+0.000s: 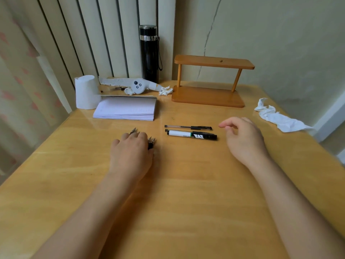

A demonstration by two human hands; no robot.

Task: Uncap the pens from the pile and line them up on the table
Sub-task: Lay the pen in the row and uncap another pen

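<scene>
Two capped pens lie side by side in the middle of the wooden table (177, 184): a thin clear pen with a black cap (188, 127) behind a thicker white marker with a black cap (191, 135). My left hand (131, 153) rests palm down over several uncapped pens (151, 142); only their pointed tips stick out past the fingers at the top and right. Whether the fingers grip them or just cover them is unclear. My right hand (242, 139) hovers just right of the two capped pens, fingers loosely curled and apart, holding nothing.
A notebook (127, 110) lies behind my left hand, with a paper roll (86, 94) to its left. A black flask (149, 53), a grey controller (139, 86) and tissue scraps stand at the back. A wooden shelf (209, 86) sits back right; crumpled tissue (278, 116) lies far right.
</scene>
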